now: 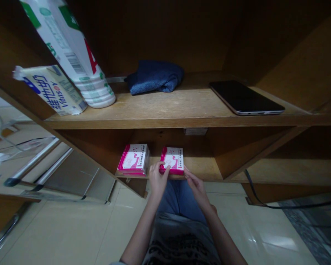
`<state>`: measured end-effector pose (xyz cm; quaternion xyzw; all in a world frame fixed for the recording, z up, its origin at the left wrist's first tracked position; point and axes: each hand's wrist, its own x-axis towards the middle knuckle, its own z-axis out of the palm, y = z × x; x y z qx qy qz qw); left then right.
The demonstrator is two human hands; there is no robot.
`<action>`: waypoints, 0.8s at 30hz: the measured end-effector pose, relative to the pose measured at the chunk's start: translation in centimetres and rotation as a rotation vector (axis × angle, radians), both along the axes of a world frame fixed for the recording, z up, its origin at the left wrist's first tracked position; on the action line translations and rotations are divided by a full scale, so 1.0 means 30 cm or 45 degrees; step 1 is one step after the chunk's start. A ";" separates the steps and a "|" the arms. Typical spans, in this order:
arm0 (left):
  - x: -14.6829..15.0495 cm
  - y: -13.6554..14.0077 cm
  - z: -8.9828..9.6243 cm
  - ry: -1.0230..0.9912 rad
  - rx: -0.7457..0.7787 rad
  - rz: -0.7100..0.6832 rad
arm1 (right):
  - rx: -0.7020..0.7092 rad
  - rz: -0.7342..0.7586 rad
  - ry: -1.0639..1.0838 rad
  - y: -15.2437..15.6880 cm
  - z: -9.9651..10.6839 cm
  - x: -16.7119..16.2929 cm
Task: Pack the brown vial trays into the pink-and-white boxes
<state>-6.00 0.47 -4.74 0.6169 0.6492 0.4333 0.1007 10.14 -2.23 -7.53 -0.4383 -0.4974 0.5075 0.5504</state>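
A pink-and-white box (174,157) with printed characters lies flat at the front of the lower shelf compartment. My left hand (158,177) grips its left front corner, with fingers along the left side and the thumb at the front edge. At the right front corner, the fingertips of my right hand (195,184) press against the box, so it is held between both hands. To the left is a stack of similar pink-and-white boxes (134,159), apart from the held one and close to my left fingers. The undersides of the boxes are hidden.
On the upper shelf (165,110) are a Vitasoy carton (56,90), a tall white bottle (77,62), a folded blue cloth (156,77) and a black tablet (245,97). A metal-framed rack (68,173) stands at lower left. A black cable (264,204) hangs at right.
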 end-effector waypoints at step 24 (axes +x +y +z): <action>-0.022 -0.019 -0.033 -0.278 0.035 -0.005 | 0.066 -0.038 -0.478 0.034 0.052 0.027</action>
